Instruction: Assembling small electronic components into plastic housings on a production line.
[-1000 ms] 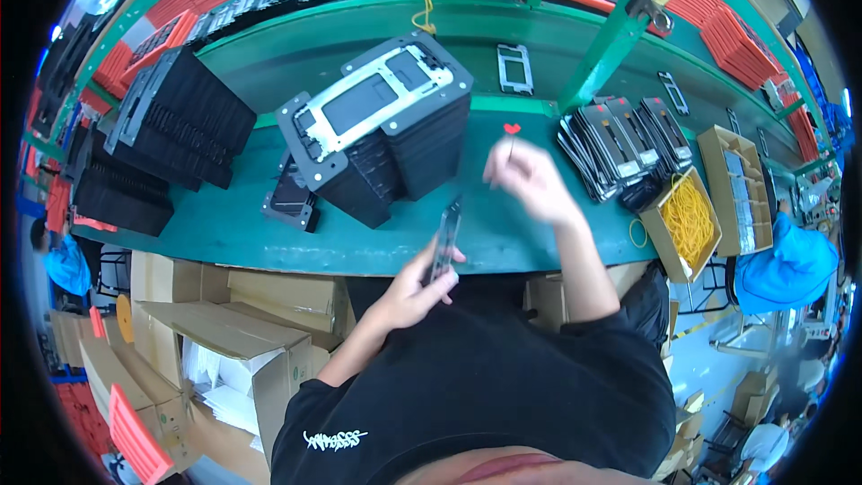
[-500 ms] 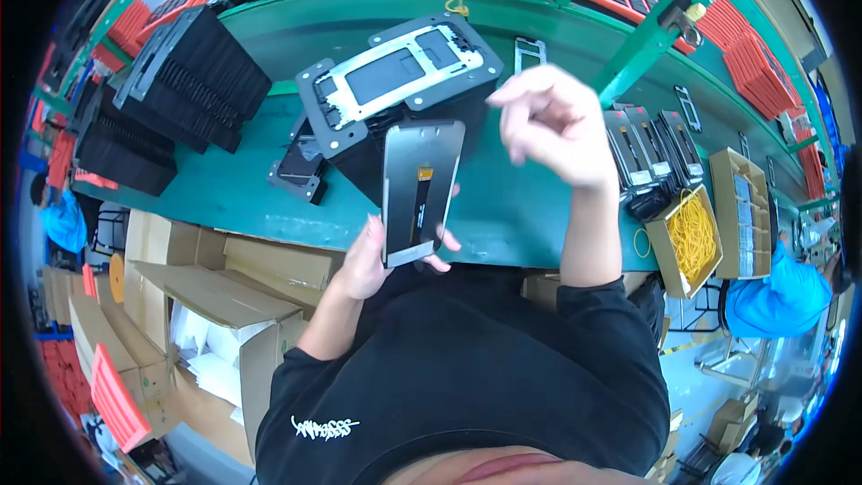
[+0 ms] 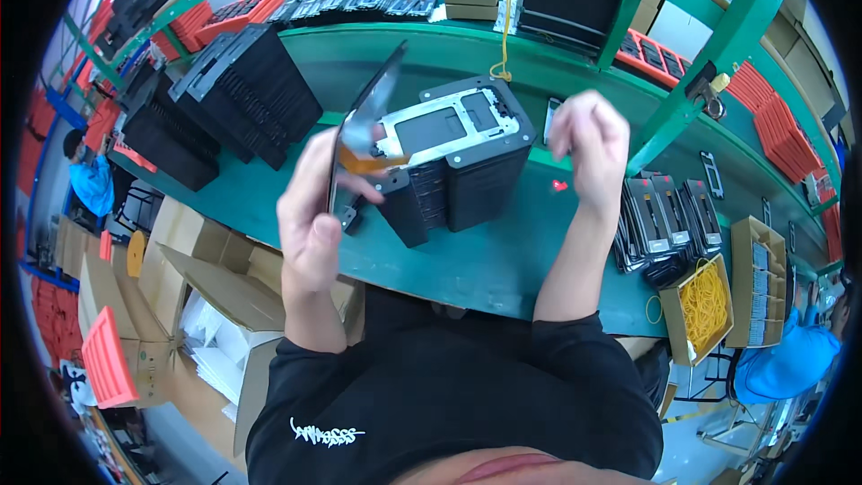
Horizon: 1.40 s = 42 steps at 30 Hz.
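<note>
My left hand (image 3: 310,207) is closed on a phone screen panel (image 3: 364,103), turned nearly edge-on. An orange flex cable (image 3: 373,163) juts from the panel's inner side. Beside it, a silver phone frame (image 3: 476,135) lies in the top black fixture (image 3: 516,136) of a stack. Right of the stack, my right hand (image 3: 588,139) is raised over the bench with its fingers curled in and slightly blurred. I cannot make out whether anything is between them. A small red piece (image 3: 559,186) shows just below that hand.
Tall stacks of black fixtures (image 3: 256,94) stand at the left. More screen panels (image 3: 660,216) lie at the right, near a box of yellow bands (image 3: 705,310) and a divided carton (image 3: 759,283). A green post (image 3: 696,72) rises behind. Open cardboard boxes (image 3: 215,269) are at lower left.
My left hand has moved up and left, turning the panel from facing me to nearly edge-on. My right hand's fingers have curled in more. The small red piece has appeared. The view has shifted.
</note>
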Each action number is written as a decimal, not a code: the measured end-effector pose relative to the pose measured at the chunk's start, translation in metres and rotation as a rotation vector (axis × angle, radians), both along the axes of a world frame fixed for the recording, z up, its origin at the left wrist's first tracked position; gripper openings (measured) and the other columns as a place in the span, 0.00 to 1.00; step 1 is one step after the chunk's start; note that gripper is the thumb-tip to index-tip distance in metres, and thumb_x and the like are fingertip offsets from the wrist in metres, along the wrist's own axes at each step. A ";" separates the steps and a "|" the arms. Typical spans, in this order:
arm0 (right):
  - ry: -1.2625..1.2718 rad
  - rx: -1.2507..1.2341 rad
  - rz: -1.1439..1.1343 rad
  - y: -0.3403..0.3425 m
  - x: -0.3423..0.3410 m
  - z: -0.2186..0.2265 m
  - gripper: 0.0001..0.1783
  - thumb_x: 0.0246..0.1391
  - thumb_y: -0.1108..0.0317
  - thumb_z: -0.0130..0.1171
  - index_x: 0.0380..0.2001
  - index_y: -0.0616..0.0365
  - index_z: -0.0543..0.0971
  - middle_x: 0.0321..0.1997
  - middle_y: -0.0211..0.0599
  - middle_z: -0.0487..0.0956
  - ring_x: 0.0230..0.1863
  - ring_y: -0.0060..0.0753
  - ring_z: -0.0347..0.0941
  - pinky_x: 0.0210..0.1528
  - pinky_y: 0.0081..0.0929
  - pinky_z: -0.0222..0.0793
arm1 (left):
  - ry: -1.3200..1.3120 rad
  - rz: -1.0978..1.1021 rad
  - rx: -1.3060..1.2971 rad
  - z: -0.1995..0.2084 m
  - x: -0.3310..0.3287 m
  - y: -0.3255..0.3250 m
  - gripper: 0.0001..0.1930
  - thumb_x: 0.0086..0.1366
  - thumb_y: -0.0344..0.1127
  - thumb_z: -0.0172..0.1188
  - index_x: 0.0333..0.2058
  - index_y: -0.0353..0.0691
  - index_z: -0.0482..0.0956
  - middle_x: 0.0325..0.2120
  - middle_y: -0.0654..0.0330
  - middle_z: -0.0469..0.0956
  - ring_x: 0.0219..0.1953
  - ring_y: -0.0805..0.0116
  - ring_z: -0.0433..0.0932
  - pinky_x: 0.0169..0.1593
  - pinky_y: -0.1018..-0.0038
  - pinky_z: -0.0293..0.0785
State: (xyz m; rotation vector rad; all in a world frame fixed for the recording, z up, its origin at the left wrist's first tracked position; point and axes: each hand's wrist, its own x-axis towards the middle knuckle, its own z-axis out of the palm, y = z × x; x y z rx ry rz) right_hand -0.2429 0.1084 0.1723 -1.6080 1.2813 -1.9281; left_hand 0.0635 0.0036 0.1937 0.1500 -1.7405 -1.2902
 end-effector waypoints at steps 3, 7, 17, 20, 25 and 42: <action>0.007 0.234 -0.270 -0.018 -0.014 -0.004 0.32 0.74 0.46 0.49 0.46 0.68 0.85 0.29 0.36 0.84 0.23 0.26 0.72 0.32 0.22 0.72 | 0.009 0.199 -0.179 0.009 -0.005 -0.026 0.38 0.66 0.57 0.65 0.61 0.29 0.73 0.52 0.52 0.79 0.51 0.60 0.78 0.57 0.64 0.76; 0.088 0.535 -0.250 -0.021 0.000 -0.004 0.41 0.73 0.37 0.41 0.49 0.69 0.84 0.32 0.38 0.84 0.28 0.28 0.75 0.34 0.24 0.74 | -0.319 0.343 -0.348 0.015 -0.012 -0.046 0.40 0.57 0.47 0.74 0.64 0.35 0.72 0.54 0.53 0.78 0.53 0.61 0.77 0.61 0.63 0.73; -0.125 0.568 -0.142 -0.005 0.002 0.011 0.46 0.72 0.32 0.38 0.53 0.69 0.83 0.52 0.47 0.85 0.47 0.33 0.82 0.45 0.28 0.75 | -0.635 0.284 -0.468 0.033 -0.069 -0.049 0.39 0.57 0.48 0.75 0.65 0.43 0.72 0.49 0.52 0.79 0.53 0.55 0.77 0.58 0.63 0.75; -0.182 0.531 -0.040 -0.026 0.002 0.001 0.44 0.72 0.33 0.39 0.55 0.68 0.82 0.52 0.44 0.85 0.50 0.32 0.80 0.50 0.28 0.73 | -0.668 0.287 -0.457 0.034 -0.080 -0.047 0.39 0.58 0.50 0.74 0.65 0.42 0.72 0.49 0.52 0.79 0.53 0.55 0.77 0.57 0.63 0.75; -0.226 0.613 0.074 -0.027 -0.003 0.004 0.37 0.72 0.39 0.46 0.60 0.66 0.79 0.49 0.37 0.84 0.49 0.27 0.77 0.57 0.28 0.69 | -0.653 0.343 -0.599 0.035 -0.081 -0.044 0.38 0.58 0.47 0.75 0.65 0.43 0.72 0.49 0.52 0.79 0.52 0.56 0.78 0.58 0.64 0.74; -0.099 0.582 0.089 -0.031 0.006 0.000 0.28 0.70 0.57 0.57 0.67 0.62 0.73 0.38 0.20 0.73 0.40 0.15 0.64 0.44 0.18 0.63 | -0.597 0.384 -0.624 0.029 -0.066 -0.041 0.43 0.48 0.43 0.77 0.64 0.43 0.73 0.47 0.52 0.80 0.52 0.55 0.78 0.60 0.61 0.73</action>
